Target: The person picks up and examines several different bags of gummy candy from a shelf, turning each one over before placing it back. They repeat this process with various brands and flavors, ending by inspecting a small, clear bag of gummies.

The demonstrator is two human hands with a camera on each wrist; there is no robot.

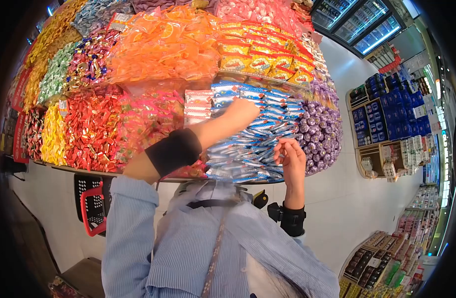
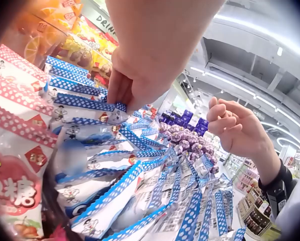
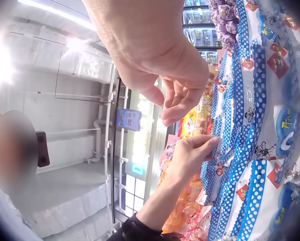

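My left hand [image 1: 242, 114] reaches into the blue-and-white candy packets [image 1: 267, 107]. In the left wrist view its thumb and fingers pinch the blue dotted top edge of a candy packet [image 2: 84, 102] standing in the rows. From the right wrist view, the same left hand [image 3: 187, 158] has its fingertips right at the dotted edges. My right hand [image 1: 291, 155] hovers over the right side of these packets, its fingers loosely curled around nothing. Pink-and-white packets [image 1: 198, 105] stand just left of the blue ones.
Purple-wrapped candies [image 1: 320, 131] fill the right end of the display. Behind a low divider lie orange candy bags [image 1: 168, 44] and yellow-and-red bags [image 1: 262, 59]. Red-wrapped candies [image 1: 91, 129] lie to the left. A black basket with a red handle [image 1: 91, 211] stands below the display's edge.
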